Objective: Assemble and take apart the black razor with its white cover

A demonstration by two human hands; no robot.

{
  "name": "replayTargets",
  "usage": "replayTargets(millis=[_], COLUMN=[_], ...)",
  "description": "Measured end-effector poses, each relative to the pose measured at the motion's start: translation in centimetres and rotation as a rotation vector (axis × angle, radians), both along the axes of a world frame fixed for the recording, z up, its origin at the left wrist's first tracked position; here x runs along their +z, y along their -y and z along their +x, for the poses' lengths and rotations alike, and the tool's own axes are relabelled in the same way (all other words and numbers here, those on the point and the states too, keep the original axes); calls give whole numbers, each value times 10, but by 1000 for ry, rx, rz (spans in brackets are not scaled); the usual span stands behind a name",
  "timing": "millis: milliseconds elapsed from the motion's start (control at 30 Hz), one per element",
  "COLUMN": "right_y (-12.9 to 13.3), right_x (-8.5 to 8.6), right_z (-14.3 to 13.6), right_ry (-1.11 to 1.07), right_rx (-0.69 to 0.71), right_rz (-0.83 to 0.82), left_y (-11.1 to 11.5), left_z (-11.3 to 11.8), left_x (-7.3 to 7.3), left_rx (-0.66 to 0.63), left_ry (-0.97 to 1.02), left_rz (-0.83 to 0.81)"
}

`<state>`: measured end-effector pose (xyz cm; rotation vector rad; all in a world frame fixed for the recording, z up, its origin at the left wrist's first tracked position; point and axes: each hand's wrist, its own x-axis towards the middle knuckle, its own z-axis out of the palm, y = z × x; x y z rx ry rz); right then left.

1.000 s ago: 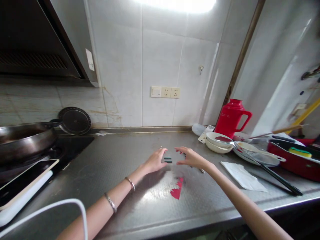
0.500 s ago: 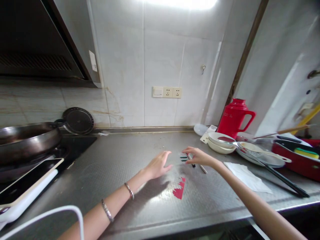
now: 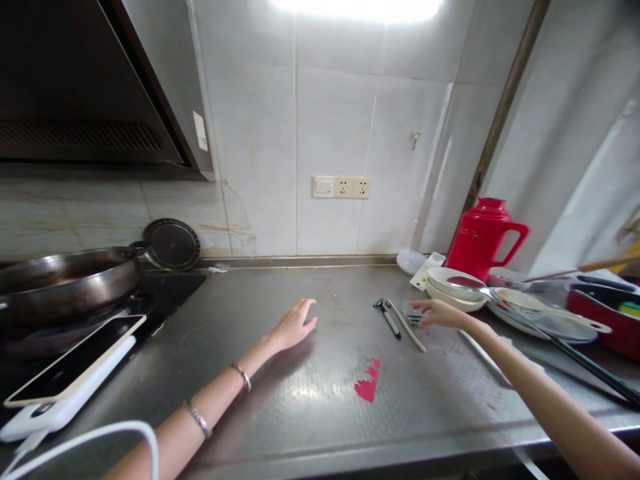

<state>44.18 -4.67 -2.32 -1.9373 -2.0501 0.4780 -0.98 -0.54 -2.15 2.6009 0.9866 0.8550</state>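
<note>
Over the middle of the metal counter (image 3: 240, 413), my left hand (image 3: 294, 325) is open and empty, thumb apart from the fingers. My right hand (image 3: 437, 313) has its fingertips closed on a small clear pack of razor cartridges (image 3: 414, 319), whose dark bars show below the fingers; part of the pack is hidden. To its left lie a razor (image 3: 390, 320) with a dark head and a thin, slightly curved pale stick (image 3: 406, 325), side by side. A torn red patch (image 3: 369, 381) is on the counter nearer me.
At right stand a red thermos (image 3: 480, 240), stacked bowls (image 3: 453, 293), a plate with a ladle (image 3: 555, 317) and a red pan (image 3: 600, 317). At left are a frying pan (image 3: 95, 277) on the stove, a phone (image 3: 80, 360) on a white device, and a white cable (image 3: 120, 427).
My right hand has moved right with the clear pack, past the razor and stick, which are now uncovered. My left hand has drawn a little left. The view has shifted slightly.
</note>
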Motion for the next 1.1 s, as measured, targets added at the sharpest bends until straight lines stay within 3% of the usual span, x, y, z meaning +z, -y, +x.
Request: replayTargets(millis=[400, 600, 900, 1100], right_y=[-4, -9, -11, -20], right_x=[-2, 0, 0, 2], right_z=[1, 0, -4, -12], right_ry=[-28, -25, -22, 64], right_rx=[-72, -38, 13, -89], right_rz=[15, -15, -48, 73], left_y=[-12, -23, -43, -52], left_z=[-16, -41, -77, -86], left_x=[-10, -14, -31, -39], left_rx=[57, 164, 285, 382], left_ry=[-3, 12, 67, 60], left_rz=[39, 28, 25, 65])
